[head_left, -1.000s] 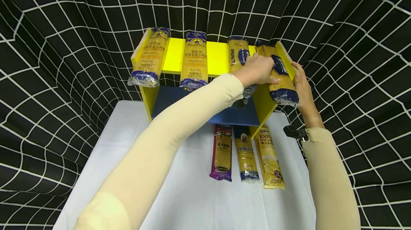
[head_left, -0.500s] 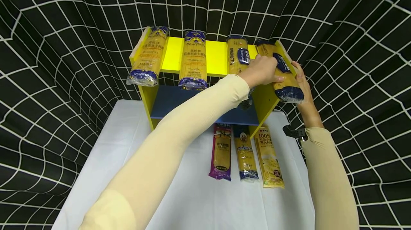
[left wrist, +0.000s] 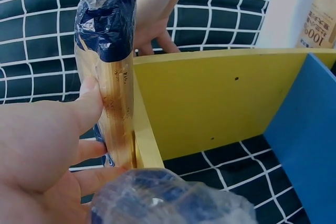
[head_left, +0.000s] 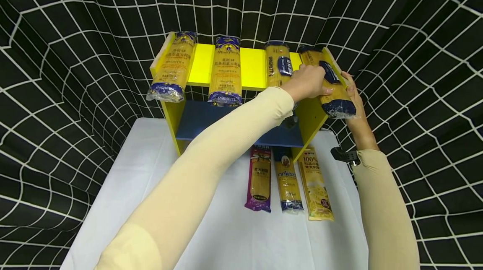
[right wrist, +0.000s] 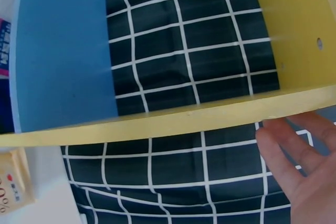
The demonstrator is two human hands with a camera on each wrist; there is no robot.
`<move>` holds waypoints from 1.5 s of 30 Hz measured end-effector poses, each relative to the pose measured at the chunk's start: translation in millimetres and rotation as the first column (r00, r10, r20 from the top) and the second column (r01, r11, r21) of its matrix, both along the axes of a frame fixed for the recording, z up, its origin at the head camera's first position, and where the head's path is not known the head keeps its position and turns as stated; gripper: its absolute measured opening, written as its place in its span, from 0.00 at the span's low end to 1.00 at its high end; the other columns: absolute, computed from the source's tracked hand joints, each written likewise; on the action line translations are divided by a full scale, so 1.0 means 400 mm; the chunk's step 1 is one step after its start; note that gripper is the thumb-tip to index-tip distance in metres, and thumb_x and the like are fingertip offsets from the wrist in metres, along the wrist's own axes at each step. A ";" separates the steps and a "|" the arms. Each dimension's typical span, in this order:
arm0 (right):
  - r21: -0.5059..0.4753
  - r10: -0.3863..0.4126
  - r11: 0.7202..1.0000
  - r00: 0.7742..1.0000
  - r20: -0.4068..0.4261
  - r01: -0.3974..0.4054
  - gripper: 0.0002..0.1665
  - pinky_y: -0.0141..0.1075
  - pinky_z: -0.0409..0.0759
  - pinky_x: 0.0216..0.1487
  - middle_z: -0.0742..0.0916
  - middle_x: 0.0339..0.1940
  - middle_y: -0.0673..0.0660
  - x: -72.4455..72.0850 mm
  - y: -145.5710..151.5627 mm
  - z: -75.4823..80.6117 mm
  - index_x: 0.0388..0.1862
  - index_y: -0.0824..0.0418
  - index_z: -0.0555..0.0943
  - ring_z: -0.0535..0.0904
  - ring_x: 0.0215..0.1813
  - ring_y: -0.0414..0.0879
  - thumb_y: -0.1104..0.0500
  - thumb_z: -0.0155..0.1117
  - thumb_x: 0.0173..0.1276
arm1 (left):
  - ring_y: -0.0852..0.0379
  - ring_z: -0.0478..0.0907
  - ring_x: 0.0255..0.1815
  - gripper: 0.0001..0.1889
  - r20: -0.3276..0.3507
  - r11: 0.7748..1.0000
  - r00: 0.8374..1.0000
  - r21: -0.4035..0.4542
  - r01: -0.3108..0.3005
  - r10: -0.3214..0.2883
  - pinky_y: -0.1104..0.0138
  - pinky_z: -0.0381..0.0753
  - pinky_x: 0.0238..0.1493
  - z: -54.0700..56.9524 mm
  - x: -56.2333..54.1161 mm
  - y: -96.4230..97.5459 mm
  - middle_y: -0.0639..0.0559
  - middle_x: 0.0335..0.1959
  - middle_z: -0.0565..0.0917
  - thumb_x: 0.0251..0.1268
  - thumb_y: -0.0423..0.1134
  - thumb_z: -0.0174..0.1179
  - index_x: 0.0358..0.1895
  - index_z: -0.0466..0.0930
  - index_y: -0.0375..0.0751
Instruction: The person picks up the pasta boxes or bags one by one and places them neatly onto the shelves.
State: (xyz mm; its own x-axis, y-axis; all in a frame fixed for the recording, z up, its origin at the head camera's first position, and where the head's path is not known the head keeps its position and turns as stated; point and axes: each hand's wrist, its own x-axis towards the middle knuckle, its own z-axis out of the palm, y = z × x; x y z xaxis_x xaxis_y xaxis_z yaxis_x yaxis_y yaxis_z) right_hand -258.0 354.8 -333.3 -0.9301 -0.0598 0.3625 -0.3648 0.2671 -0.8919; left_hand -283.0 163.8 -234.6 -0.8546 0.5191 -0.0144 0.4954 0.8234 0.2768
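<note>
On the right end of the yellow top shelf (head_left: 253,68), my left hand (head_left: 307,82) grips a bag of spaghetti (head_left: 337,101) with a dark blue end. In the left wrist view the thumb lies on one face of this spaghetti bag (left wrist: 116,90) and fingers reach around the other side. The bag lies along the yellow side board, its front end jutting past the shelf. My right hand (head_left: 356,100) is outside that board, fingers extended. In the right wrist view, its fingertips (right wrist: 268,135) rest at the edge of the yellow side board (right wrist: 194,116).
Three more spaghetti bags lie on the top shelf: far left (head_left: 175,62), centre left (head_left: 226,68) and one (head_left: 277,62) beside my left hand. Below is a blue shelf (head_left: 200,119). A purple pasta bag (head_left: 261,182), a blue-ended bag (head_left: 289,184) and a yellow pack (head_left: 318,186) lie on the white table.
My left hand has shifted slightly right, bringing the gripped spaghetti bag's front end right and a little upward against the side board. My right hand stays at the board's outer side.
</note>
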 end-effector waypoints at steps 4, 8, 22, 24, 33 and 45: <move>0.006 -0.005 1.000 1.000 -0.009 0.005 0.32 0.19 0.79 0.42 0.74 0.61 0.47 0.002 -0.003 0.000 0.80 0.46 0.54 0.77 0.47 0.33 0.41 0.31 0.81 | 0.59 0.68 0.49 0.22 0.004 1.000 1.000 -0.012 -0.004 0.004 0.70 0.65 0.51 -0.001 0.000 -0.001 0.58 0.42 0.78 0.70 0.64 0.50 0.51 0.80 0.53; -0.007 0.001 1.000 1.000 -0.014 -0.001 0.32 0.19 0.79 0.44 0.73 0.62 0.48 0.004 -0.006 0.000 0.80 0.46 0.55 0.77 0.49 0.33 0.41 0.32 0.81 | 0.60 0.70 0.46 0.22 -0.028 1.000 1.000 -0.001 0.005 -0.005 0.71 0.67 0.47 -0.002 0.006 -0.004 0.58 0.43 0.81 0.70 0.62 0.52 0.54 0.80 0.53; 0.101 -0.129 0.987 0.992 -0.002 0.128 0.30 0.18 0.76 0.42 0.72 0.64 0.50 -0.027 0.016 -0.019 0.78 0.38 0.57 0.73 0.51 0.35 0.41 0.28 0.81 | 0.66 0.75 0.25 0.23 -0.123 0.977 0.979 0.123 0.175 -0.160 0.78 0.71 0.25 -0.020 0.098 -0.020 0.58 0.29 0.76 0.66 0.64 0.57 0.46 0.80 0.49; 0.125 -0.152 0.981 0.988 -0.004 0.151 0.29 0.18 0.75 0.40 0.73 0.62 0.48 -0.026 0.015 -0.019 0.78 0.37 0.57 0.73 0.49 0.34 0.40 0.28 0.81 | 0.66 0.76 0.26 0.24 -0.118 0.982 0.982 0.100 0.163 -0.151 0.78 0.73 0.26 -0.027 0.106 -0.015 0.58 0.31 0.78 0.64 0.65 0.59 0.48 0.80 0.49; 0.124 -0.150 0.981 0.989 -0.001 0.149 0.30 0.18 0.75 0.43 0.73 0.66 0.56 -0.007 -0.005 -0.006 0.79 0.39 0.57 0.73 0.52 0.35 0.43 0.27 0.82 | 0.65 0.79 0.32 0.24 -0.088 0.991 0.993 0.105 0.088 -0.079 0.75 0.77 0.31 -0.038 0.109 0.006 0.58 0.38 0.82 0.63 0.60 0.63 0.54 0.79 0.50; 0.158 -0.125 0.980 0.992 0.008 0.122 0.29 0.17 0.72 0.51 0.67 0.73 0.62 0.009 -0.016 0.004 0.79 0.39 0.54 0.70 0.59 0.38 0.43 0.26 0.82 | 0.65 0.80 0.33 0.23 -0.070 0.992 0.995 0.099 0.074 -0.068 0.76 0.78 0.32 -0.036 0.094 0.006 0.58 0.39 0.83 0.65 0.60 0.62 0.55 0.79 0.50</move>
